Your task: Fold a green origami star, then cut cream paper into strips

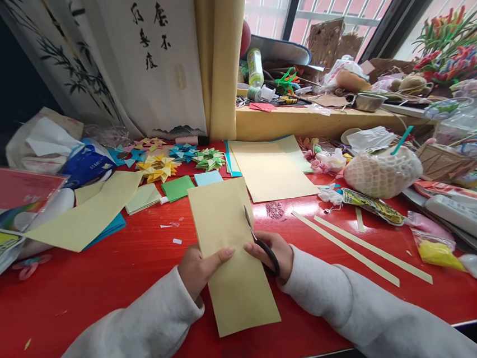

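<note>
My left hand [205, 266] grips the left edge of a pale yellow sheet of paper [241, 297], thumb on top and the other fingers hidden underneath. At the sheet's right edge, my right hand [274, 250] holds a pair of scissors [268, 256] by its black handle. Its thumb touches the paper too. One metal blade lies over the sheet near its upper right edge. The sheet is upright and long, raised in front of me. Two long cut strips of the same paper [371, 245] lie to the right, with a short strip [359, 219] near them.
A stack of yellow paper [273, 170] lies behind. Folded paper stars [157, 167], green paper squares [178, 188] and a folded yellow sheet [90, 213] are at left. A netted white cup-like object with a straw [383, 168], a snack packet [371, 206] and a power strip [470, 221] crowd the right.
</note>
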Demonstrator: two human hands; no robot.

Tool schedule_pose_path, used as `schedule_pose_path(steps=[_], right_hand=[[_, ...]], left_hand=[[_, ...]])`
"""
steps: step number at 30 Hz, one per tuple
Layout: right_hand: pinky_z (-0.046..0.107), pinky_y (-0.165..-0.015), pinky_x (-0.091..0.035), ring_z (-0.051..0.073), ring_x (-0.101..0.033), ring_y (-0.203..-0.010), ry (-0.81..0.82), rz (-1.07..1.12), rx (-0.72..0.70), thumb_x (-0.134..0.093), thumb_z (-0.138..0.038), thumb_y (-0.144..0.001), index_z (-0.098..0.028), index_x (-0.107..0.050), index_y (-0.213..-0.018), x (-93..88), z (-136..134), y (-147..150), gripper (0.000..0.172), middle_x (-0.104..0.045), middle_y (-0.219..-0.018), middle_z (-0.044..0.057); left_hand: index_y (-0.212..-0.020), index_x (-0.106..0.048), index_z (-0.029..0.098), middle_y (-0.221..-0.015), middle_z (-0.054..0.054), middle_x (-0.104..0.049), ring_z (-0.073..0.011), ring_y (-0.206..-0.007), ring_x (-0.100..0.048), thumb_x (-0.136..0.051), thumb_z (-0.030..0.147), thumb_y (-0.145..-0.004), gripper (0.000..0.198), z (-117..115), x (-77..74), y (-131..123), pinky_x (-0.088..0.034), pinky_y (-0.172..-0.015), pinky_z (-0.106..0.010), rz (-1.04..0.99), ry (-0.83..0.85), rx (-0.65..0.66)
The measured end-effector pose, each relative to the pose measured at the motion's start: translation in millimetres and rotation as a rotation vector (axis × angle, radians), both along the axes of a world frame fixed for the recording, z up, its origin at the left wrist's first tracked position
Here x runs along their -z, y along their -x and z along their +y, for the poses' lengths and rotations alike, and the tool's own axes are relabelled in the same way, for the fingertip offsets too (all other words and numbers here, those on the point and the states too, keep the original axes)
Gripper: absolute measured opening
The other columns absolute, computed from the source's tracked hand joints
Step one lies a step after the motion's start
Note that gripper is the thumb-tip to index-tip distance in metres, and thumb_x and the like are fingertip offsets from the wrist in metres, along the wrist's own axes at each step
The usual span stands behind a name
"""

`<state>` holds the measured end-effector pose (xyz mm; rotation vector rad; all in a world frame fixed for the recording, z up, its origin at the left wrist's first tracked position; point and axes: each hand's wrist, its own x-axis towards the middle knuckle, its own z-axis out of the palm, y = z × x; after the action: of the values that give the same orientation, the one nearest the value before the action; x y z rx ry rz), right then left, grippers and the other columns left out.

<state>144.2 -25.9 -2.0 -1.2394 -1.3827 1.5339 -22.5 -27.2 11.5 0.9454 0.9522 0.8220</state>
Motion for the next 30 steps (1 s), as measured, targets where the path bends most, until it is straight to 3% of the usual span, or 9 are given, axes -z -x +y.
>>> schedule_pose_path(steps=[5,12,19,30], right_hand=[[0.028,-0.056,-0.045,0.016,-0.055,-0.058,0.035,0.011,0.009,-0.061,-0.056,-0.059,-0.013,-0.061,-0.077,-5.4,0.7,1.1,0.047,-0.057,-0.060,0.002],[0.026,-0.050,-0.043,0.015,-0.053,-0.055,0.033,0.020,0.034,-0.065,-0.054,-0.056,-0.012,-0.058,-0.069,1.7,1.3,1.2,0.044,-0.053,-0.054,0.000],[0.028,-0.053,-0.044,0.013,-0.051,-0.053,0.041,0.036,0.045,-0.065,-0.052,-0.057,-0.011,-0.059,-0.073,-3.3,1.0,1.5,0.044,-0.053,-0.055,-0.001],[0.029,-0.055,-0.045,0.013,-0.052,-0.055,0.001,0.061,0.054,-0.062,-0.052,-0.060,-0.011,-0.062,-0.082,2.6,2.3,-0.9,0.047,-0.055,-0.060,0.001]], left_hand=[[-0.102,-0.060,0.008,-0.097,-0.013,-0.065,-0.0295,-0.091,-0.059,-0.065,0.030,-0.066,0.042,0.0,3.1,-0.8,-0.049,-0.075,-0.038,0.009,0.001,0.028],[-0.095,-0.062,0.009,-0.093,-0.013,-0.067,-0.0293,-0.088,-0.061,-0.065,0.029,-0.066,0.036,0.2,2.9,-1.5,-0.050,-0.073,-0.037,-0.001,-0.015,0.016],[-0.105,-0.058,0.009,-0.101,-0.013,-0.064,-0.0286,-0.093,-0.059,-0.064,0.027,-0.068,0.042,0.3,3.1,-1.9,-0.049,-0.077,-0.037,-0.032,-0.013,0.069],[-0.103,-0.060,0.009,-0.099,-0.013,-0.065,-0.0300,-0.088,-0.060,-0.065,0.027,-0.066,0.041,-0.9,2.7,-2.0,-0.050,-0.074,-0.039,-0.057,0.013,0.103]])
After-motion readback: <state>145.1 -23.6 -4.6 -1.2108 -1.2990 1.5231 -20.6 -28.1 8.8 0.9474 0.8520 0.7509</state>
